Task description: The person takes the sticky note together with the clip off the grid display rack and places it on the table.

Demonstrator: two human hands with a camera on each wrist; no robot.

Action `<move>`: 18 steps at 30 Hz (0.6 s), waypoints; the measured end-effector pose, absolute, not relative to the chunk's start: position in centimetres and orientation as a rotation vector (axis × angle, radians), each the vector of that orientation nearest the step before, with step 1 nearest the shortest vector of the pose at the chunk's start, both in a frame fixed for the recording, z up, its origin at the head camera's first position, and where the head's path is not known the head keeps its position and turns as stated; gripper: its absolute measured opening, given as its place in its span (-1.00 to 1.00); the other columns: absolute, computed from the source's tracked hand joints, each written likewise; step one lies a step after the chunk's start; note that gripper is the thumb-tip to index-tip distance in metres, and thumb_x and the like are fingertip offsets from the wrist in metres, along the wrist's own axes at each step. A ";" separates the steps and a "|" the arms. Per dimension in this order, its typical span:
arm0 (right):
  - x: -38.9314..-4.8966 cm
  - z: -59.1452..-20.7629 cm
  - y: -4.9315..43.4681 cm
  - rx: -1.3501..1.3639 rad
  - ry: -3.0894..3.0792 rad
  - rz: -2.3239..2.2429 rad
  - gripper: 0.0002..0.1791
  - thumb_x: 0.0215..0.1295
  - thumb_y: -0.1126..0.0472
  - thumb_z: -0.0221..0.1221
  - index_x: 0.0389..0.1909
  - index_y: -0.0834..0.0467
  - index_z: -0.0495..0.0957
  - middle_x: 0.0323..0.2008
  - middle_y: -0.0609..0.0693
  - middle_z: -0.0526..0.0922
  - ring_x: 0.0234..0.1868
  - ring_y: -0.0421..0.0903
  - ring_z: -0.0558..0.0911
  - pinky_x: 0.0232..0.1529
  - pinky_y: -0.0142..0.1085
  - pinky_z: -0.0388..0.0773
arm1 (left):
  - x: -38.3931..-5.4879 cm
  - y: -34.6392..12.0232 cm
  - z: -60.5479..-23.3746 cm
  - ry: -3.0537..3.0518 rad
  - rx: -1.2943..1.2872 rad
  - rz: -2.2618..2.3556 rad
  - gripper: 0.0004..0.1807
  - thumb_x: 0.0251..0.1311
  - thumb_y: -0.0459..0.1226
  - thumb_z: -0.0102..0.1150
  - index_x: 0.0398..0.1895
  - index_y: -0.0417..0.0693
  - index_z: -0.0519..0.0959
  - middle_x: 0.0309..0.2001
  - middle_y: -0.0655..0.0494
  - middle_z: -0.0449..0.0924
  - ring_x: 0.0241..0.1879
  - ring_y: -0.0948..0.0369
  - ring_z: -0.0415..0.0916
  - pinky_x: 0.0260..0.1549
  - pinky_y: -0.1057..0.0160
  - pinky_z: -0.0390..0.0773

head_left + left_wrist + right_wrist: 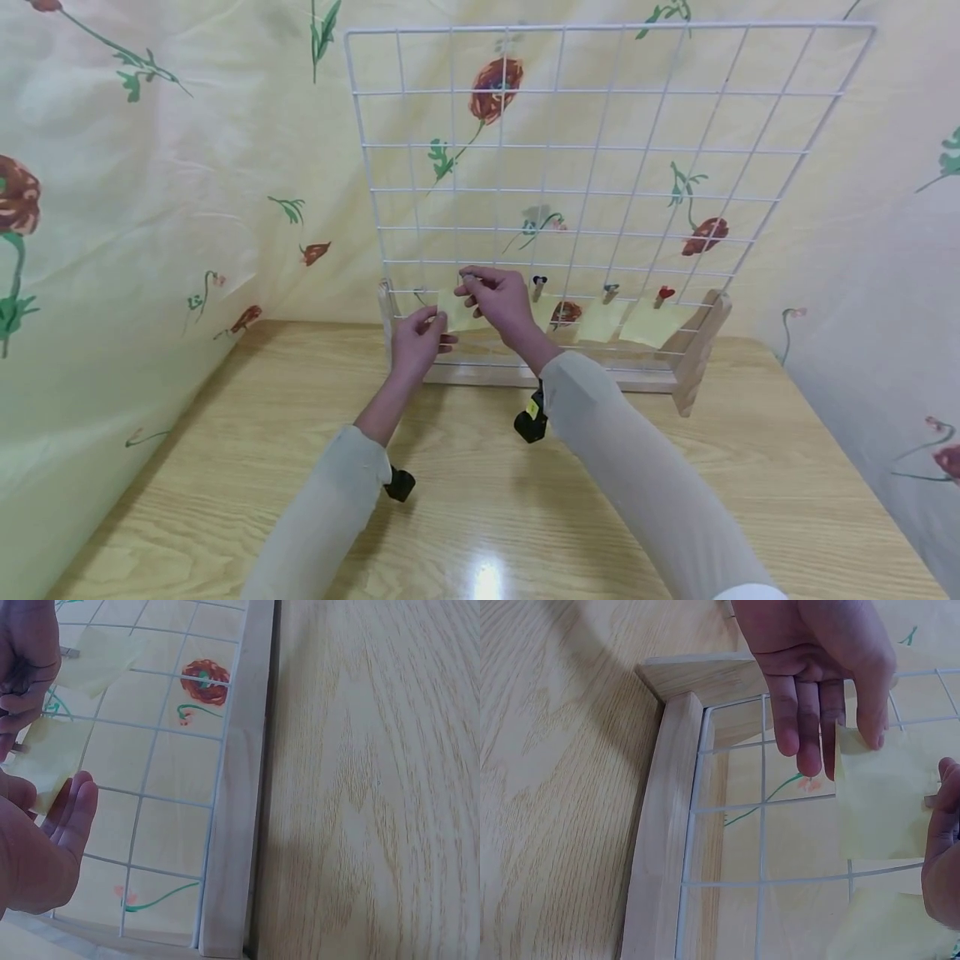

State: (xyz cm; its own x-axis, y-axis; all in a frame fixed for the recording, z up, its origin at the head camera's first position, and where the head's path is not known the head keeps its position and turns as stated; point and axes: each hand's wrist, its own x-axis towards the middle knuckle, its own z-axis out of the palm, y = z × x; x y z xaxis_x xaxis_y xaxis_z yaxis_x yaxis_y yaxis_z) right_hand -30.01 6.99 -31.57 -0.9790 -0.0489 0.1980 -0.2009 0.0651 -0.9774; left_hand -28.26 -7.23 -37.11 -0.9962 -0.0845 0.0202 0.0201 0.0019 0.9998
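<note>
My left hand (417, 342) pinches the left edge of a pale yellow paper note (452, 312) between thumb and fingers, low on a white wire grid (611, 27). At the note's top, my right hand (504, 302) pinches a small wooden clothespin (930, 801), mostly covered by the fingers. The right wrist view shows the left thumb lying flat on the note. To the right, more yellow notes (600, 320) hang from the same row, each under a small peg with a heart on top, such as the red heart peg (663, 296).
The grid stands upright in a wooden base (480, 374) with a side foot (701, 354) at the right. Beneath it is a wood-grain table (465, 500). A flowered cloth (187, 150) covers the walls behind and beside. Black wrist cameras (531, 425) hang under both sleeves.
</note>
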 end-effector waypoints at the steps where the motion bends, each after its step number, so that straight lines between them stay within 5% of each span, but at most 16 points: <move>1: -29.9 -31.5 7.0 0.258 -2.204 2.066 -0.73 0.39 0.29 0.11 0.02 0.28 0.62 -0.46 -0.03 0.70 -0.52 -0.22 0.57 -0.58 -0.45 0.54 | -28.2 -7.3 -37.1 -2.168 0.071 -2.166 -0.64 0.36 -0.27 0.06 0.17 -0.20 0.49 -0.11 -0.22 0.62 -0.40 0.19 0.67 -0.30 0.27 0.71; 10: -29.5 -30.9 6.9 0.244 -2.193 2.119 -0.71 0.39 0.30 0.11 0.06 0.30 0.59 -0.47 -0.06 0.70 -0.54 -0.22 0.56 -0.58 -0.47 0.54 | -27.6 -8.0 -37.1 -2.195 0.075 -2.160 -0.57 0.37 -0.23 0.06 0.25 -0.18 0.42 0.09 -0.15 0.55 -0.34 0.18 0.67 -0.27 0.29 0.70; 18: -28.5 -30.5 7.2 0.282 -2.211 2.114 -0.73 0.39 0.27 0.12 0.04 0.23 0.62 -0.43 -0.04 0.71 -0.51 -0.20 0.56 -0.56 -0.44 0.56 | -26.9 -8.5 -37.1 -2.211 0.028 -2.165 -0.53 0.37 -0.24 0.06 0.30 -0.21 0.37 0.06 -0.17 0.57 -0.32 0.12 0.67 -0.25 0.23 0.71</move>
